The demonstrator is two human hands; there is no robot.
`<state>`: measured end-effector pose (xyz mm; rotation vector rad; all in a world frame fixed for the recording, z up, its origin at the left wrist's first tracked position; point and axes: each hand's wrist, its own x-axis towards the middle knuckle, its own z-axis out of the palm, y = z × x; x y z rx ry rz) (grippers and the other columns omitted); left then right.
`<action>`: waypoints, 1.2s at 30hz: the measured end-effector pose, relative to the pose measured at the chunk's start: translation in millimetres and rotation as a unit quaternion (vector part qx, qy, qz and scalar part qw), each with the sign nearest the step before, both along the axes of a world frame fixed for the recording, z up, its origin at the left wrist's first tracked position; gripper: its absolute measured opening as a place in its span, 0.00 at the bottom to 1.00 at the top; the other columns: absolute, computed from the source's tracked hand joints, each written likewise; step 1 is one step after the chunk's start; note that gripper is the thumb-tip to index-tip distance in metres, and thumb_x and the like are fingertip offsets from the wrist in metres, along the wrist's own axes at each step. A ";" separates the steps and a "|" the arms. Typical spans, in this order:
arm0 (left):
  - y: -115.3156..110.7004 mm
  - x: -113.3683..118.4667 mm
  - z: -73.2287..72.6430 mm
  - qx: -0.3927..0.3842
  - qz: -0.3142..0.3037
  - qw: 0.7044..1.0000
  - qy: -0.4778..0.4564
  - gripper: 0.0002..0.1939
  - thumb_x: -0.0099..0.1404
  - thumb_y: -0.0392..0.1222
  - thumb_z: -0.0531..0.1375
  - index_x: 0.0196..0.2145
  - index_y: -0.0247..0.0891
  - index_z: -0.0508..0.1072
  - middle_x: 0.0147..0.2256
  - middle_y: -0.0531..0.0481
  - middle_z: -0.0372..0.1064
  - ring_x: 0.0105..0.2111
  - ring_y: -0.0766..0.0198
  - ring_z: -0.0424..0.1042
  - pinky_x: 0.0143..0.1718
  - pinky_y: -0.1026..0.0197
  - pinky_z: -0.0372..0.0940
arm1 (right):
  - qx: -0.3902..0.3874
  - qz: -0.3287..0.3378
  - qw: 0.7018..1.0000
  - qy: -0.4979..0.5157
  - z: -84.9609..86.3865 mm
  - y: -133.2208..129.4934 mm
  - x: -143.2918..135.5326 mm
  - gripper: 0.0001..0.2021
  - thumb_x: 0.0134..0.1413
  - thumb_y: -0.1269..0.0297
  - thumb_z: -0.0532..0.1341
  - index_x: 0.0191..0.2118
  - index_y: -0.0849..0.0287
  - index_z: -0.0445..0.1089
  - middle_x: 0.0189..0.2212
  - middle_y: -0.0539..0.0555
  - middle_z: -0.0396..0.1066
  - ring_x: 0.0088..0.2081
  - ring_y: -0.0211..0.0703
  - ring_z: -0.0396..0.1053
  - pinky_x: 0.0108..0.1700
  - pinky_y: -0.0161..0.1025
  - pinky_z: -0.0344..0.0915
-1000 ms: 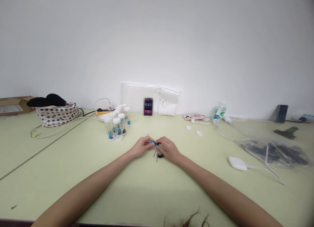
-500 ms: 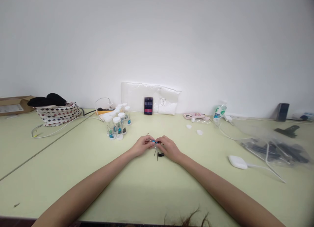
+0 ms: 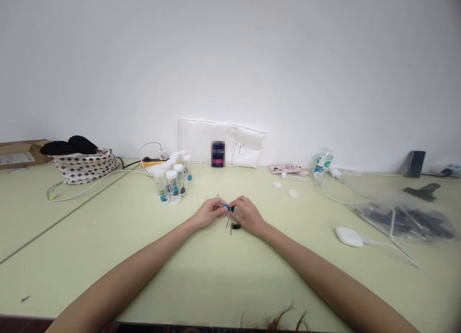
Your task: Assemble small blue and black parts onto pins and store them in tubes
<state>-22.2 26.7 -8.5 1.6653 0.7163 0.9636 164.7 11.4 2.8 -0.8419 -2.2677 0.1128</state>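
Observation:
My left hand (image 3: 210,213) is closed in a pinch on a small shiny blue part (image 3: 225,206) with a thin metal rod. From the other side my right hand (image 3: 249,216) comes fingertip to fingertip with it, thumb and finger closed around a small black piece (image 3: 231,209) at the blue part's end. Whether the two pieces are joined cannot be made out. On the table just below the hands lie two thin metal rods (image 3: 231,227) and a small black fitting (image 3: 236,226).
Several clear tubes with white caps (image 3: 173,184) stand to the left, blue parts inside. A phone (image 3: 218,154) leans on a plastic packet (image 3: 247,148) at the wall. To the right are loose white caps (image 3: 293,193), a white charger (image 3: 349,237) with cable, and bagged dark parts (image 3: 406,222).
Both hands stay almost in place. The right fingers have shifted slightly, and more of the black piece shows at the end of the blue part.

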 end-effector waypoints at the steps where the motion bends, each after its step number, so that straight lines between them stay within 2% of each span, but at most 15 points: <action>1: 0.0 0.0 0.1 0.001 -0.003 1.000 -0.001 0.13 0.56 0.46 0.57 0.35 0.33 0.67 0.28 0.49 0.67 0.28 0.68 0.66 0.34 0.62 0.61 | -0.007 0.003 1.000 0.002 0.4 -0.4 -0.1 0.07 0.53 0.67 0.55 0.39 0.57 0.63 0.34 0.54 0.67 0.38 0.43 0.61 0.41 0.42 0.58; 6: 0.7 -0.3 -1.0 0.010 -0.004 1.000 -0.002 0.14 0.57 0.46 0.57 0.35 0.33 0.67 0.25 0.51 0.65 0.27 0.68 0.65 0.33 0.63 0.60 | -0.046 0.029 0.998 0.019 2.9 -1.7 -0.2 0.06 0.55 0.68 0.53 0.39 0.57 0.62 0.34 0.53 0.66 0.37 0.42 0.62 0.41 0.41 0.58; 14: -0.6 -0.1 0.5 0.016 0.002 1.000 0.011 0.14 0.56 0.47 0.57 0.35 0.33 0.67 0.25 0.51 0.65 0.27 0.68 0.65 0.32 0.64 0.60 | -0.090 0.040 0.991 0.091 2.4 4.0 1.9 0.06 0.51 0.64 0.57 0.36 0.57 0.65 0.32 0.52 0.66 0.37 0.41 0.62 0.40 0.38 0.58; 16: -1.1 0.1 1.5 0.016 0.004 1.000 0.011 0.14 0.56 0.47 0.57 0.35 0.33 0.68 0.25 0.51 0.65 0.27 0.68 0.65 0.32 0.63 0.60 | -0.109 0.037 0.989 0.097 3.5 3.9 1.2 0.05 0.52 0.64 0.56 0.35 0.57 0.66 0.31 0.52 0.67 0.35 0.40 0.62 0.38 0.37 0.58; 19: -2.2 0.0 3.1 0.016 0.005 1.000 0.007 0.15 0.56 0.47 0.57 0.34 0.32 0.68 0.26 0.50 0.65 0.27 0.68 0.65 0.32 0.63 0.60 | -0.148 0.021 0.983 0.109 5.8 2.1 -0.4 0.07 0.54 0.62 0.54 0.34 0.58 0.66 0.27 0.50 0.66 0.27 0.36 0.59 0.31 0.34 0.56; 23: -3.8 -0.2 4.5 0.003 0.000 1.000 -0.002 0.14 0.56 0.47 0.57 0.35 0.33 0.68 0.27 0.50 0.66 0.29 0.67 0.66 0.34 0.62 0.61 | -0.219 0.019 0.966 0.135 8.1 -1.1 -2.0 0.09 0.50 0.59 0.56 0.33 0.59 0.66 0.20 0.47 0.61 0.20 0.32 0.52 0.23 0.32 0.51; 28: -3.4 0.5 3.6 -0.011 -0.013 1.000 -0.010 0.14 0.56 0.47 0.57 0.36 0.33 0.67 0.31 0.46 0.69 0.33 0.64 0.68 0.37 0.61 0.62 | -0.306 0.080 0.927 0.203 9.4 -2.0 -3.3 0.13 0.50 0.55 0.56 0.35 0.61 0.64 0.27 0.51 0.66 0.24 0.34 0.61 0.25 0.32 0.56; 31: -2.2 0.7 2.1 -0.007 -0.020 1.000 -0.008 0.15 0.56 0.47 0.57 0.36 0.33 0.67 0.31 0.45 0.70 0.34 0.63 0.68 0.37 0.60 0.61 | -0.360 0.102 0.904 0.210 9.6 -0.1 -2.6 0.14 0.51 0.54 0.54 0.36 0.61 0.64 0.26 0.51 0.67 0.21 0.32 0.60 0.23 0.31 0.54; 36: -1.6 0.6 0.9 -0.008 0.000 1.000 -0.008 0.15 0.56 0.47 0.57 0.36 0.32 0.67 0.29 0.47 0.69 0.30 0.66 0.68 0.34 0.62 0.62 | -0.364 0.110 0.895 0.232 8.6 2.2 -1.0 0.13 0.44 0.57 0.61 0.34 0.61 0.64 0.31 0.52 0.68 0.26 0.33 0.63 0.27 0.32 0.57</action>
